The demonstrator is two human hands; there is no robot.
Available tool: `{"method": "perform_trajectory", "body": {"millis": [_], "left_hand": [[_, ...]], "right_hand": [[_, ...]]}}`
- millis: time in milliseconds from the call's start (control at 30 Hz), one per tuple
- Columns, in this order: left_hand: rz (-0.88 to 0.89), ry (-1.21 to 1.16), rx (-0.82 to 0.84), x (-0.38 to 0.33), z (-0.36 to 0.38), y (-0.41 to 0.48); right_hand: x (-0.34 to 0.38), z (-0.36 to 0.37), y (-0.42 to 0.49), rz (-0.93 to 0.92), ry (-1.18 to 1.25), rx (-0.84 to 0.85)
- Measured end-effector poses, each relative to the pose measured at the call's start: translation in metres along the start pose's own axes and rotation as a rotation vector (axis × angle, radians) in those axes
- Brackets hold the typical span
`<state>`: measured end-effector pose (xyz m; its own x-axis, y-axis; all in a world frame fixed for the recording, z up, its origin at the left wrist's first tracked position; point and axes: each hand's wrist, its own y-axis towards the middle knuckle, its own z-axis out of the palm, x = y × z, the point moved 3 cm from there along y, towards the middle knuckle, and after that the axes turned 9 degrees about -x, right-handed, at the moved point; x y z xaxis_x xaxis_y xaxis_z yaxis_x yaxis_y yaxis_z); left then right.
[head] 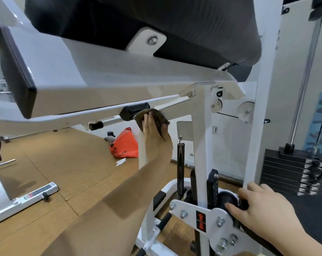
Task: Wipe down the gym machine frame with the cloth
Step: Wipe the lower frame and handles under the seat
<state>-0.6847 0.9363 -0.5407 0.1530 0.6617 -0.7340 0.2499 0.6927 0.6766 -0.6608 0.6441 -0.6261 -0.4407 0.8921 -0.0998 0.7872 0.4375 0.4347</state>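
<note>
An orange bag is lying on the wooden floor beyond the machine, and its contents are not showing. The left hand is pressing a dark brown, crumpled cloth with straightened fingers against the underside of the white frame, just beside a black rubber stop. The right hand, fingers spread and gripping nothing, is resting on a black round part low on the upright.

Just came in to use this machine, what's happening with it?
A person is cleaning it. Their left hand presses a brown cloth against the white frame bar beside a black rubber stop below the pad. Their right hand rests on a black round part low on the upright.
</note>
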Motion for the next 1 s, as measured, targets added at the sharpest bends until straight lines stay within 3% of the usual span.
{"method": "perform_trajectory", "body": {"millis": [100,233,367,433,567,633,767,900,1000], "left_hand": [[-0.03,-0.094,-0.076,-0.019,0.011,-0.01],[0.232,-0.1,-0.007,-0.034,0.022,-0.022],[0.017,-0.025,-0.064,0.015,0.009,0.001],[-0.04,-0.023,-0.073,0.001,0.01,-0.01],[0.162,-0.029,-0.01,-0.013,0.009,-0.02],[0.173,-0.003,0.015,0.001,0.004,-0.012],[0.127,0.014,0.065,0.003,0.0,-0.008],[0.258,0.032,0.137,-0.008,-0.003,-0.016],[0.288,0.019,0.126,-0.003,-0.002,-0.012]], "right_hand": [[-0.002,0.001,0.002,0.0,-0.011,0.016],[-0.002,-0.002,0.003,0.002,0.023,0.025],[-0.002,0.0,0.004,-0.025,0.066,0.058],[-0.003,0.004,0.004,-0.031,0.065,0.065],[-0.004,0.005,0.003,-0.051,0.08,0.061],[-0.004,0.004,0.003,-0.05,0.102,0.04],[0.006,-0.008,-0.001,0.042,0.428,-0.022],[0.05,-0.025,0.025,0.165,0.867,-0.016],[0.081,-0.013,0.047,0.215,0.954,-0.024]]}}
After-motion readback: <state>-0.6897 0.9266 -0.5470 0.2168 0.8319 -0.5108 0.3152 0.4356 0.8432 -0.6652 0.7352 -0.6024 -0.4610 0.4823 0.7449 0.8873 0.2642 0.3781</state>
